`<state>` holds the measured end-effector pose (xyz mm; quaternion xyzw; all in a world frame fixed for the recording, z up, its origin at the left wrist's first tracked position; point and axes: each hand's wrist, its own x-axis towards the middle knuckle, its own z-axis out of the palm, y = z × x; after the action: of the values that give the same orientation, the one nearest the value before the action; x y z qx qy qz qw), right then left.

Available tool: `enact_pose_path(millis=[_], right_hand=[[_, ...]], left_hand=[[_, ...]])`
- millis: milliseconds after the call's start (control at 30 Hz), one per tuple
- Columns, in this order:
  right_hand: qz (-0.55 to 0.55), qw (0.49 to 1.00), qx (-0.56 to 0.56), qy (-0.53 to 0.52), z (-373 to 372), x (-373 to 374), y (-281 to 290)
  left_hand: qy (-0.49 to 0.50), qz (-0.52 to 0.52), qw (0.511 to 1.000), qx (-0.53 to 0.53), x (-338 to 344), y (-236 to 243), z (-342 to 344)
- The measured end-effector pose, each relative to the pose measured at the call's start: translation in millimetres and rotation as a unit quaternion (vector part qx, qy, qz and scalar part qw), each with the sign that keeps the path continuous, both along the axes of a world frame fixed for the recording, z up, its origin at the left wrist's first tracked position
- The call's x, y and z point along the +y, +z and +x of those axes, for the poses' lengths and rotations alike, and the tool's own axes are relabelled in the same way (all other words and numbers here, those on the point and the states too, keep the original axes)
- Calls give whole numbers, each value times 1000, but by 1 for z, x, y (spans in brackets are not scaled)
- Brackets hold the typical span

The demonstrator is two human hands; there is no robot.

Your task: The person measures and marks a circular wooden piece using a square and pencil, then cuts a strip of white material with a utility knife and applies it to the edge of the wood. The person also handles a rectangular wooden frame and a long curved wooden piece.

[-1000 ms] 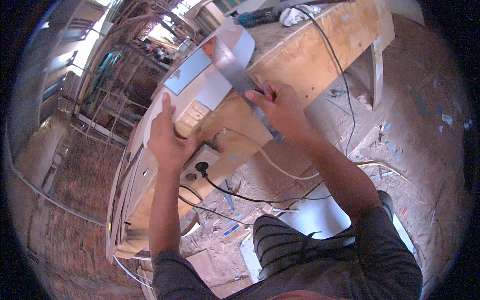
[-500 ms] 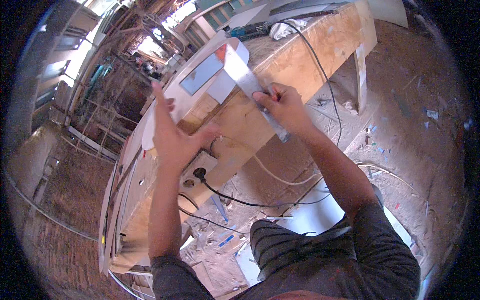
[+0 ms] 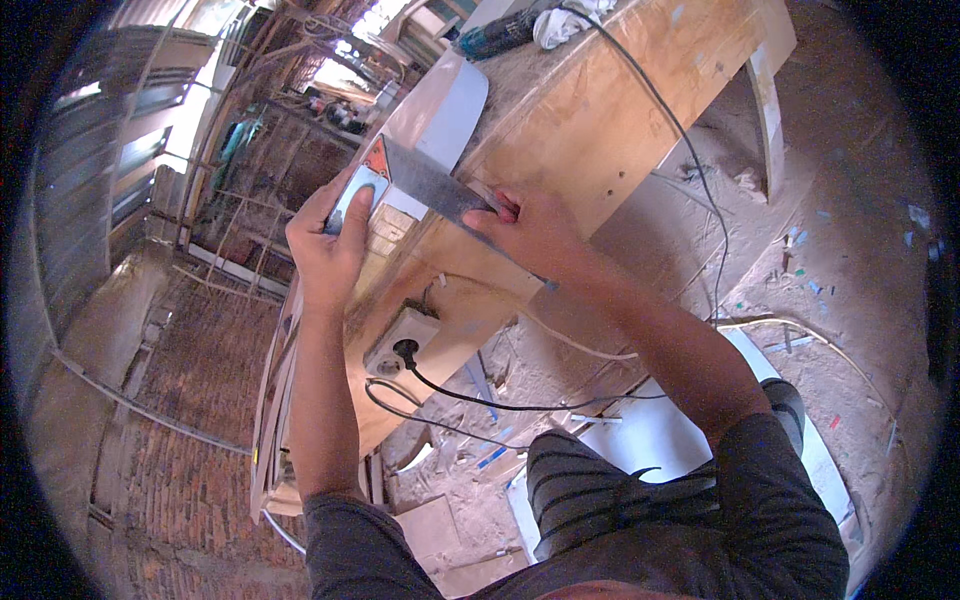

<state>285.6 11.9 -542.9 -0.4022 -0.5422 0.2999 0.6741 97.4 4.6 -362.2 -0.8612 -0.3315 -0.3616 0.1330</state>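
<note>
My left hand (image 3: 332, 245) is closed on a small pale-blue rectangular piece (image 3: 362, 198), thumb on its face and fingers behind its far edge. My right hand (image 3: 525, 228) grips a flat metal blade (image 3: 435, 182) with an orange end, which looks like a try square. Its orange end lies against the top of the pale-blue piece, and the blade slants down to the right over the edge of the plywood bench (image 3: 570, 130). Beneath it sits a small wooden block (image 3: 392, 232). Whether my right fingers hold anything besides the blade is hidden.
A power strip (image 3: 405, 335) with a black plug is fixed to the bench side. Cables hang to the floor. A white curved panel (image 3: 450, 105) and a dark power tool (image 3: 497, 38) with a white cloth (image 3: 570, 22) lie on the bench. Scraps litter the dusty floor.
My left hand, spread in the air before, has closed on the pale-blue piece. My right hand has brought the blade left and down, its orange end now against that piece.
</note>
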Motion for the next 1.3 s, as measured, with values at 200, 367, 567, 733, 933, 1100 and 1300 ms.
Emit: enact_pose_path(millis=[200, 367, 567, 733, 933, 1100, 1300], right_hand=[[21, 1000, -19, -9, 0, 8, -6], [18, 1000, 4, -6, -3, 19, -14], [19, 1000, 0, 3, -1, 14, -11], [27, 998, 49, -21, -1, 19, -1], [36, 998, 15, -54, 14, 12, 9], [24, 998, 39, -43, 10, 17, 2], [15, 995, 80, -50, 18, 12, 4]], left_hand=[[8, -53, 998, -18, 8, 2, -4], [-14, -61, 998, -29, 11, 0, -6], [-17, -85, 996, -35, 12, 1, -14], [-12, -28, 998, -52, 12, 0, -11], [-5, -24, 996, -87, 16, -1, -12], [3, -5, 999, -39, 13, 1, -12], [21, -25, 998, -47, 12, 0, -13]])
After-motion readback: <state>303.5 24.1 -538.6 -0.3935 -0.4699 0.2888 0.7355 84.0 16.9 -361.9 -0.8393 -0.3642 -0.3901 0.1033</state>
